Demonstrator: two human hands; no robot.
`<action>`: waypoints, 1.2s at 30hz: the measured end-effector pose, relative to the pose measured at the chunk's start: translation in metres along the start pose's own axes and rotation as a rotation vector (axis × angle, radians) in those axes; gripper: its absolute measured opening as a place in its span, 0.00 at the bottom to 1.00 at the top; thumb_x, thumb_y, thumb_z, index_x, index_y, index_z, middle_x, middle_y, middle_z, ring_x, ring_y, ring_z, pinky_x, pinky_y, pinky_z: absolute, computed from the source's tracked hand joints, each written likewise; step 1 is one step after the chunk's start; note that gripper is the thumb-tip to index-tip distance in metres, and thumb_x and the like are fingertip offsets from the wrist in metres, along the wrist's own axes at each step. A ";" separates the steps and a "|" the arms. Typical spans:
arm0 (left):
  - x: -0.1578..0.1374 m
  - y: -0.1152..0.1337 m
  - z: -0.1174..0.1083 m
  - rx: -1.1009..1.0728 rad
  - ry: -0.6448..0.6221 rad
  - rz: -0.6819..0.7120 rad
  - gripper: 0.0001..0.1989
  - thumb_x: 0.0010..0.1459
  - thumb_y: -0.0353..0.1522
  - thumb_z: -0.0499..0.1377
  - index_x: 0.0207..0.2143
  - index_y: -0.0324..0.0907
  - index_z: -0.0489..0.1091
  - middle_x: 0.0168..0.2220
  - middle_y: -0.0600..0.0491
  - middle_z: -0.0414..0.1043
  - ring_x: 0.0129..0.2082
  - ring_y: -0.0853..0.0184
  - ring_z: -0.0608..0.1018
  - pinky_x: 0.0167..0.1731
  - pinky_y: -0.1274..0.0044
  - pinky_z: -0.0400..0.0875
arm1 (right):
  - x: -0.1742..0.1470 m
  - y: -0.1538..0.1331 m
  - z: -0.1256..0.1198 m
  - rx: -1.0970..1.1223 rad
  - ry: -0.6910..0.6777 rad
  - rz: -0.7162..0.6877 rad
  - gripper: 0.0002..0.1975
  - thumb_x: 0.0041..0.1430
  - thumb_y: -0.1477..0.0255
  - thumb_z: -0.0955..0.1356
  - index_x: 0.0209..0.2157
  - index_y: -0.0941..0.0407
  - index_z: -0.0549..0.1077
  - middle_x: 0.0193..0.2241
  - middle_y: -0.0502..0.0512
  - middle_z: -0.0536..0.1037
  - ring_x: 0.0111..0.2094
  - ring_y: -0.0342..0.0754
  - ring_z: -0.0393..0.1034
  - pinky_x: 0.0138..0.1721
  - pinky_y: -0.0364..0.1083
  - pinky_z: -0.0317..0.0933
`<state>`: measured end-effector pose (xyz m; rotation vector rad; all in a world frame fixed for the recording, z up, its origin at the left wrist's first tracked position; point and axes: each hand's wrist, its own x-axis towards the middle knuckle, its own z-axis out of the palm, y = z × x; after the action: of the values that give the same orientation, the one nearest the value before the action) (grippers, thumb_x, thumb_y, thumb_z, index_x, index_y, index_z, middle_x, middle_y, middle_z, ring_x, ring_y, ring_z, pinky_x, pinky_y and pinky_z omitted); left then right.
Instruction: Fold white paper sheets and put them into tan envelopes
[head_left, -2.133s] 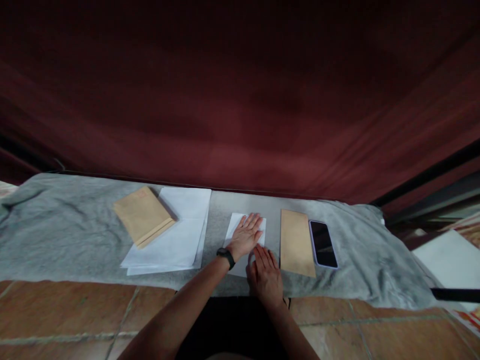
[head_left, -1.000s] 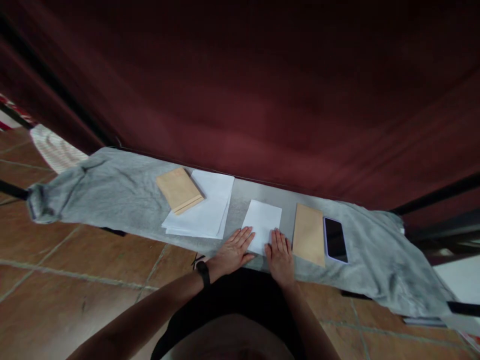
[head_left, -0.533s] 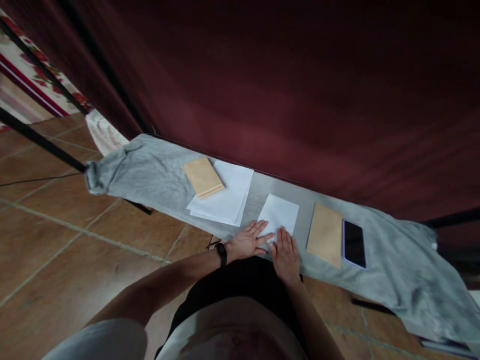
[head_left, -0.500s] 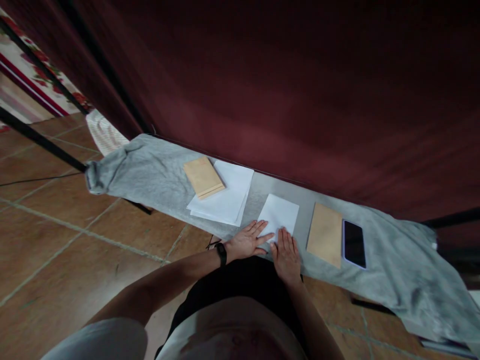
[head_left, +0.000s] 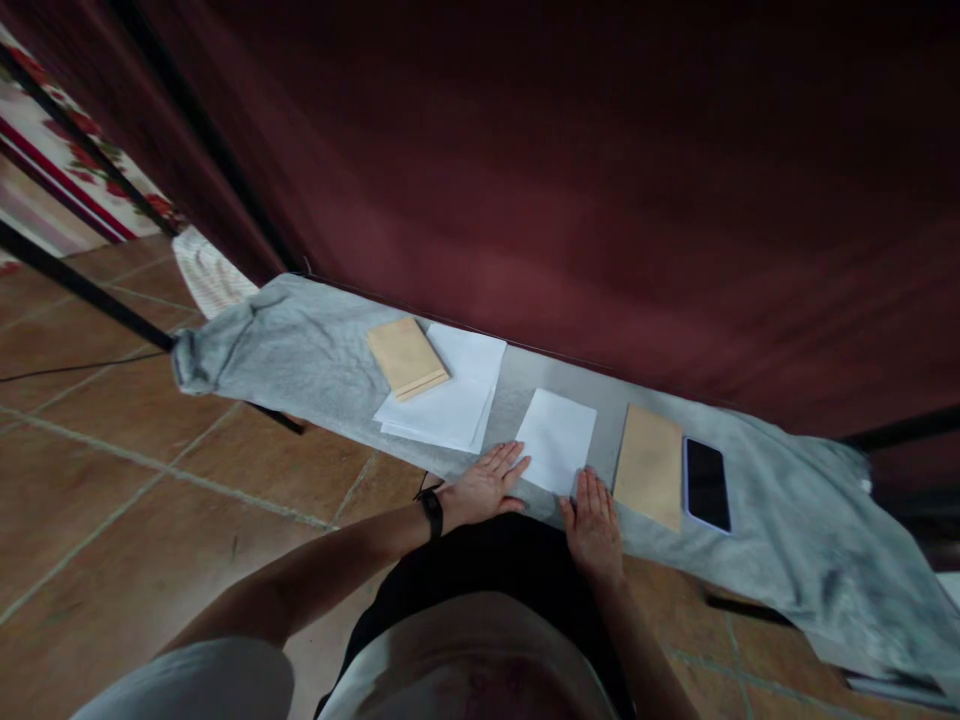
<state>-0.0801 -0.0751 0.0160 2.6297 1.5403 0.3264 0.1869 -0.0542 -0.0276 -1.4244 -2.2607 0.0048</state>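
Observation:
A white sheet of paper (head_left: pixel 556 436), folded down to a smaller size as far as I can tell, lies flat on the grey cloth in front of me. At its near left corner rests my left hand (head_left: pixel 489 482), fingers stretched out and touching the edge. My right hand (head_left: pixel 595 520) lies flat at the near right corner, its fingers extended on or beside the paper. Neither hand grips anything. To the right of the paper is a brown envelope (head_left: pixel 651 466), lying flat.
Larger white sheets (head_left: pixel 457 405) lie to the left, with a stack of brown envelopes (head_left: pixel 409 357) partly on them. A phone (head_left: pixel 707 484) sits right of the single envelope. Grey cloth (head_left: pixel 300 330) covers the narrow table; a dark red curtain (head_left: pixel 480 200) hangs behind.
My hands have moved apart, left hand leftward and right hand rightward, sliding to the paper's near corners. More of the paper shows between them, and it stays in place.

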 end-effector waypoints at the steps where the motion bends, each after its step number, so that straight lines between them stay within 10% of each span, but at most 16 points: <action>1: -0.002 0.000 0.000 0.008 0.001 -0.017 0.40 0.66 0.51 0.54 0.69 0.34 0.50 0.71 0.34 0.45 0.72 0.52 0.49 0.68 0.61 0.49 | 0.000 0.000 -0.002 0.005 -0.001 0.004 0.33 0.73 0.57 0.55 0.70 0.62 0.53 0.67 0.70 0.59 0.67 0.62 0.56 0.64 0.62 0.55; 13: 0.049 0.021 0.015 0.003 0.082 -0.084 0.29 0.72 0.41 0.44 0.68 0.35 0.54 0.70 0.40 0.53 0.71 0.59 0.55 0.68 0.61 0.50 | 0.041 -0.024 -0.001 0.093 -0.059 -0.025 0.27 0.74 0.65 0.54 0.69 0.61 0.55 0.67 0.64 0.61 0.68 0.55 0.54 0.66 0.58 0.54; 21: 0.019 -0.016 0.022 0.036 0.147 -0.136 0.31 0.69 0.44 0.49 0.66 0.32 0.57 0.67 0.35 0.58 0.68 0.54 0.61 0.64 0.61 0.61 | 0.025 -0.001 -0.001 0.020 -0.065 0.054 0.29 0.73 0.62 0.58 0.68 0.61 0.57 0.66 0.65 0.63 0.67 0.58 0.56 0.66 0.59 0.53; 36: 0.036 -0.018 0.007 0.108 -0.155 0.031 0.33 0.55 0.16 0.45 0.63 0.38 0.64 0.64 0.38 0.65 0.65 0.57 0.67 0.63 0.60 0.63 | 0.043 0.015 -0.018 0.084 -0.230 0.038 0.29 0.62 0.83 0.57 0.63 0.62 0.67 0.63 0.63 0.68 0.65 0.52 0.61 0.65 0.52 0.58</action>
<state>-0.0767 -0.0350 0.0115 2.6883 1.5089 0.0403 0.1912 -0.0150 0.0016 -1.4874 -2.3835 0.2865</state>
